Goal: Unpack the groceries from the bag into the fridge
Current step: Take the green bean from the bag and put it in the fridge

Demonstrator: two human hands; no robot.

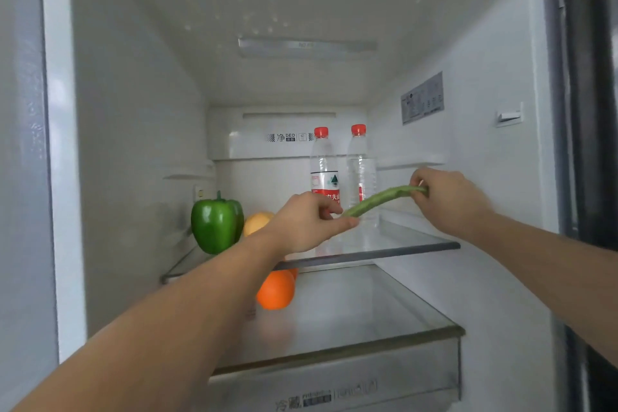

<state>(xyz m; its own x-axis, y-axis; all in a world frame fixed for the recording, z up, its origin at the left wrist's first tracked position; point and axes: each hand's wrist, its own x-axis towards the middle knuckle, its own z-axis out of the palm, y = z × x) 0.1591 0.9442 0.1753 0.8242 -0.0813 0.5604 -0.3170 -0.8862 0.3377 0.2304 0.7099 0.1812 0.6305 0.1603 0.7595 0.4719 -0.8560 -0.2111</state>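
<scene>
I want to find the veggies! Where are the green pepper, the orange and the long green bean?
green pepper (pixel 216 227): head view, middle of its front.
orange (pixel 276 289): head view, middle of its peel.
long green bean (pixel 378 200): head view, mid-length between the hands.

A long, pale-green bean pod (pixel 384 199) hangs tilted over the fridge's upper glass shelf (pixel 401 246), high end toward three o'clock, pinched at both ends.
</scene>
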